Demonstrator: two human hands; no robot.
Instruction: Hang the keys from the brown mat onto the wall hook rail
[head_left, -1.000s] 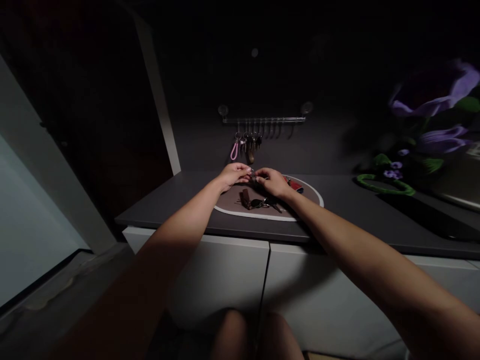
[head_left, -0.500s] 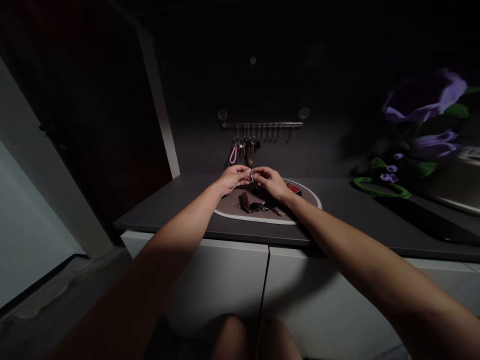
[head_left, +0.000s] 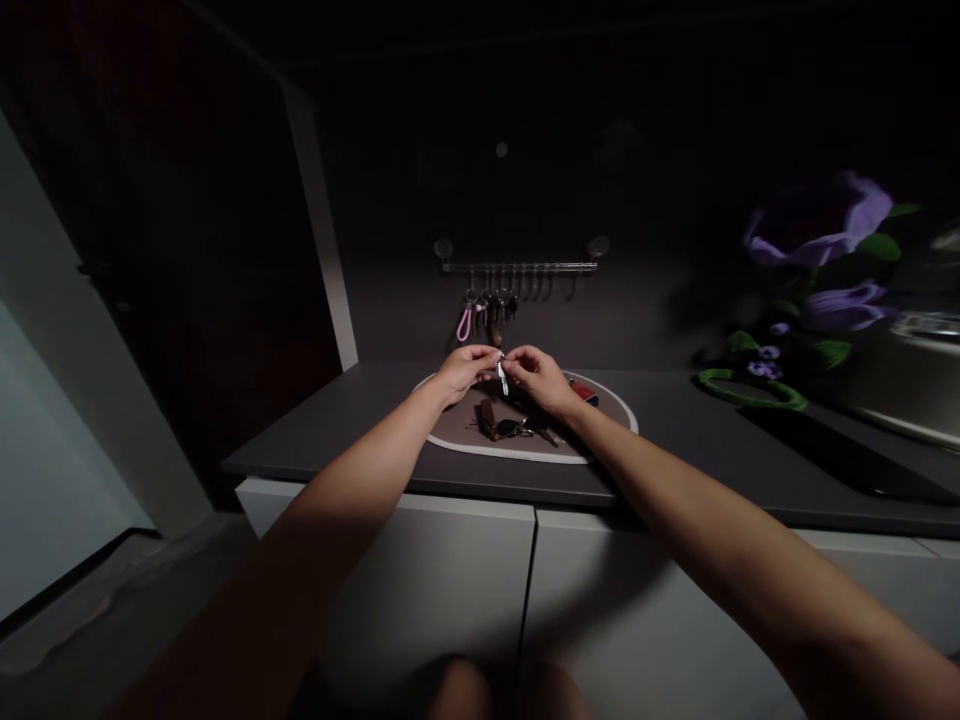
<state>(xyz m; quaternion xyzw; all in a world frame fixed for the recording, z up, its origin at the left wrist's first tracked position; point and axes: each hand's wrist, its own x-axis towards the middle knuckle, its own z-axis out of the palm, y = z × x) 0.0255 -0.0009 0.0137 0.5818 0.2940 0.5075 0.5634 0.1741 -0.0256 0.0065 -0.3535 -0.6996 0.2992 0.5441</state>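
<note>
My left hand [head_left: 463,369] and my right hand [head_left: 536,377] meet above an oval tray [head_left: 609,403] on a dark counter. Both pinch a small key ring with a silvery key [head_left: 502,377] hanging down between the fingertips. On the tray below lie more keys with a brown fob [head_left: 489,418] and a red item [head_left: 585,391] behind my right wrist. On the wall behind, a hook rail [head_left: 519,266] carries several key sets, one with a pink loop [head_left: 464,324].
The dark counter [head_left: 360,420] tops white cabinet doors [head_left: 442,590]. Purple artificial flowers [head_left: 817,230] and a green ring [head_left: 750,390] sit at the right, beside a metal sink edge [head_left: 911,400]. A white door frame [head_left: 319,240] stands to the left.
Both hands have lifted slightly off the tray with the key ring, and the silvery key now dangles visibly between them. The view has tilted upward a little.
</note>
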